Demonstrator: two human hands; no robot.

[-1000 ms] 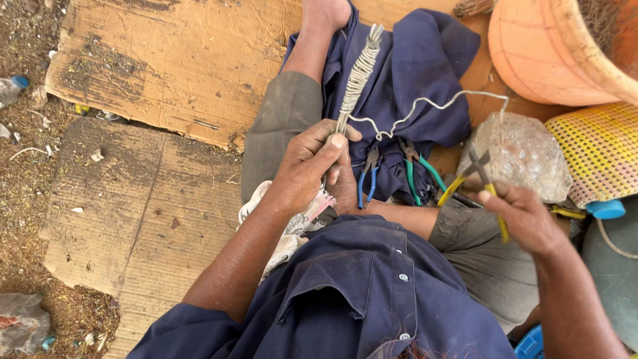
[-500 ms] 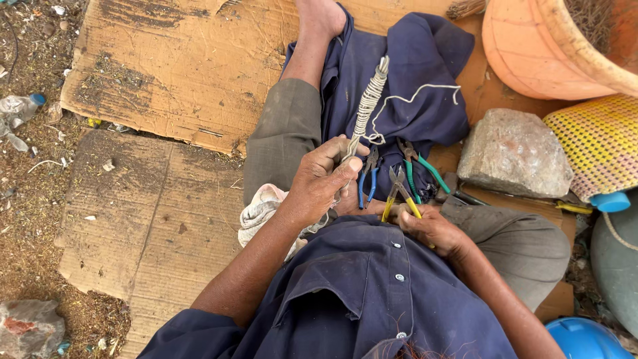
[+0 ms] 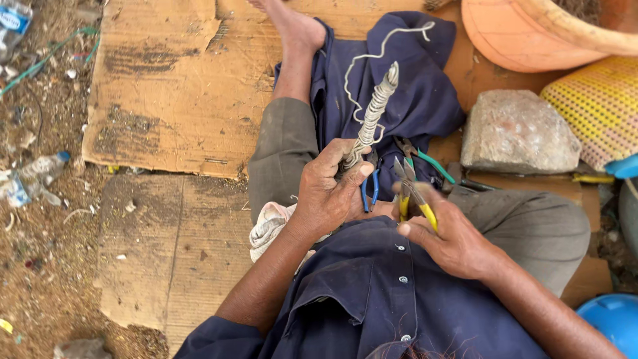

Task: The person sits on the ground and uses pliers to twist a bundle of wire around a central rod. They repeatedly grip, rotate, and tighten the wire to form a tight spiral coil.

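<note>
My left hand (image 3: 329, 193) grips the lower end of a rod wound tightly with grey wire (image 3: 372, 113), which points up and away over my lap. A loose wire tail (image 3: 372, 56) curls off it across a dark blue cloth (image 3: 419, 93) spread over my leg. My right hand (image 3: 452, 239) holds yellow-handled pliers (image 3: 413, 196), jaws pointing up, just right of the rod's base. Blue-handled pliers (image 3: 369, 189) and green-handled pliers (image 3: 432, 163) lie on the cloth between my hands.
I sit on worn cardboard sheets (image 3: 166, 100) over dirt. A grey stone (image 3: 518, 133) lies to the right, with an orange tub (image 3: 531, 33), a yellow woven mat (image 3: 598, 106) and a blue object (image 3: 611, 319) beyond. Plastic bottles (image 3: 33, 176) litter the ground at left.
My right hand brought the yellow-handled pliers from beside the stone in to my lap, next to my left hand. The wire-wound rod stayed in my left hand, now raised more upright.
</note>
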